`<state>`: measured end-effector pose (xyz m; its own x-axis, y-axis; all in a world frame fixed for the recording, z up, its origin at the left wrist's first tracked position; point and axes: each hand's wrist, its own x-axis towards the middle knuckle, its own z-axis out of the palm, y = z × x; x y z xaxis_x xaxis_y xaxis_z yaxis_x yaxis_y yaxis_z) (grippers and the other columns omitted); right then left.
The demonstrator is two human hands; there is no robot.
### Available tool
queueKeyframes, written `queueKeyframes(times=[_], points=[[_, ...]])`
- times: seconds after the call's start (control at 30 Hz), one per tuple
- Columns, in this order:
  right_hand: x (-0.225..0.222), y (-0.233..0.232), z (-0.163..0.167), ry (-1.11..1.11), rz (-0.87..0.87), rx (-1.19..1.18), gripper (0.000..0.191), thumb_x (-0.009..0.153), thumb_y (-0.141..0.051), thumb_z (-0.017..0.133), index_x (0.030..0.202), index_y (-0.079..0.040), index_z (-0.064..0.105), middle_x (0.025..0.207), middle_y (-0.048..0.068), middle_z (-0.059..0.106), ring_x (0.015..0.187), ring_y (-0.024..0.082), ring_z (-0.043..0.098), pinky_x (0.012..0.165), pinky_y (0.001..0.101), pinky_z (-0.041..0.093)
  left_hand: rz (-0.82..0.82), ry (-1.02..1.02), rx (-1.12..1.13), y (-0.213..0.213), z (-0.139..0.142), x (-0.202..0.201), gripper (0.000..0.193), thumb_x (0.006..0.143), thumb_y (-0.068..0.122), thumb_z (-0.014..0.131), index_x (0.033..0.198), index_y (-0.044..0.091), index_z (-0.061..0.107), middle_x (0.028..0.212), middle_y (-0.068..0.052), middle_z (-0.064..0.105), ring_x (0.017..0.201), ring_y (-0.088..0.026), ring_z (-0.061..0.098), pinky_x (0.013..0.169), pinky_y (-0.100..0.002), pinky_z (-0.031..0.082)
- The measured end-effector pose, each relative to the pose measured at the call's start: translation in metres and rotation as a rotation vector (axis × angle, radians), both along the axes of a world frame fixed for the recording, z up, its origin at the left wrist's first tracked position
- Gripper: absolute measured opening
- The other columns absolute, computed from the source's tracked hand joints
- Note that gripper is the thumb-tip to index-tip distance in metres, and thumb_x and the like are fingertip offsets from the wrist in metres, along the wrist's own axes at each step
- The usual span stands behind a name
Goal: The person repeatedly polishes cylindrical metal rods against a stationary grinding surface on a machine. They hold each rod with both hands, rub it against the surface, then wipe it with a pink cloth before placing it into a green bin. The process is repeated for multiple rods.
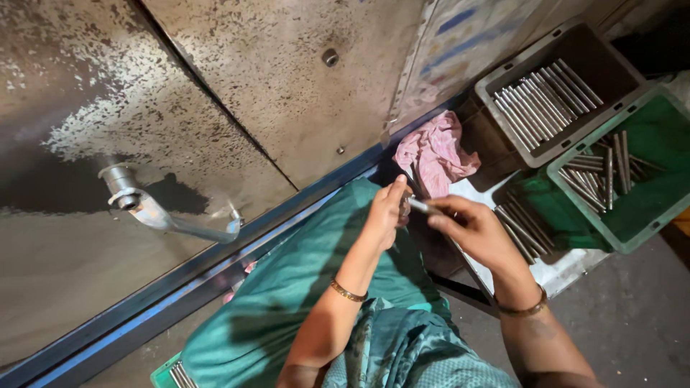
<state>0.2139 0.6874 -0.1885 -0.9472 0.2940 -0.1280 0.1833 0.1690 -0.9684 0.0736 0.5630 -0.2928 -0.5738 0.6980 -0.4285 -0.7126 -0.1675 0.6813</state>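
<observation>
Hands are brought together over the lap, just below frame centre. A short metal rod (419, 206) is pinched in the right hand (476, 231), thumb and fingers clamped along its near end, with the far end pointing toward 9 o'clock. The left hand (386, 210) is met at that tip, its fingers drawn together against the rod; whether the rod is truly gripped there cannot be told. A bangle is worn on each wrist.

A pink rag (435, 152) is seen at 12 o'clock from the hands, crumpled against the blue edge of a worn metal surface (237, 86). At 2 o'clock a grey tray (503, 129) is filled with rods laid side by side. At 3 o'clock a green tray (647, 215) is loosely strewn with rods, and more are lying beside the right hand on a dark green tray (546, 208). A bent metal handle (154, 210) is fixed to the surface at 9 o'clock. Green cloth (287, 302) is spread across the lap
</observation>
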Motion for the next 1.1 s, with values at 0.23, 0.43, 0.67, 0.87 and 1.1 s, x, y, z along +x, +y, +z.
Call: queueKeyframes(times=[0.23, 0.43, 0.67, 0.87, 1.1], points=[[-0.01, -0.021, 0.018, 0.118, -0.062, 0.231, 0.025, 0.093, -0.007, 0.071, 0.117, 0.0, 0.073, 0.099, 0.004, 0.071, 0.092, 0.012, 0.065, 0.08, 0.0269, 0.051, 0.049, 0.026, 0.035, 0.003, 0.019, 0.003, 0.039, 0.104, 0.044, 0.052, 0.081, 0.012, 0.057, 0.059, 0.005, 0.042, 0.042, -0.005, 0.035, 0.037, -0.023, 0.023], [-0.008, -0.025, 0.025, -0.073, -0.096, 0.329, 0.023, 0.09, -0.009, 0.072, 0.112, -0.003, 0.075, 0.094, 0.004, 0.073, 0.085, 0.013, 0.067, 0.072, 0.0286, 0.051, 0.014, 0.035, 0.073, 0.003, 0.026, 0.007, 0.041, 0.108, 0.041, 0.051, 0.078, 0.013, 0.054, 0.059, 0.007, 0.04, 0.043, -0.003, 0.033, 0.037, -0.022, 0.021], [-0.005, -0.008, 0.0, 0.018, -0.006, 0.104, 0.021, 0.094, -0.007, 0.067, 0.114, 0.0, 0.073, 0.096, 0.004, 0.076, 0.086, 0.011, 0.068, 0.078, 0.0262, 0.054, -0.016, 0.243, 0.016, -0.001, 0.039, 0.011, 0.046, 0.109, 0.043, 0.047, 0.076, 0.012, 0.055, 0.057, 0.005, 0.046, 0.043, -0.005, 0.04, 0.039, -0.024, 0.029], [-0.003, 0.002, -0.017, -0.067, -0.005, 0.055, 0.022, 0.095, -0.006, 0.065, 0.115, -0.001, 0.073, 0.088, 0.003, 0.072, 0.079, 0.01, 0.064, 0.071, 0.0264, 0.053, -0.028, 0.275, 0.001, 0.004, 0.036, 0.011, 0.046, 0.109, 0.042, 0.045, 0.076, 0.012, 0.055, 0.055, 0.003, 0.047, 0.043, -0.006, 0.042, 0.039, -0.024, 0.031], [-0.001, -0.005, -0.01, -0.042, 0.034, 0.159, 0.019, 0.098, -0.008, 0.063, 0.113, 0.0, 0.071, 0.086, 0.005, 0.068, 0.077, 0.015, 0.058, 0.07, 0.0303, 0.05, -0.041, 0.306, 0.041, 0.004, 0.035, 0.011, 0.046, 0.11, 0.041, 0.046, 0.077, 0.011, 0.056, 0.056, 0.003, 0.047, 0.044, -0.006, 0.041, 0.04, -0.024, 0.031]])
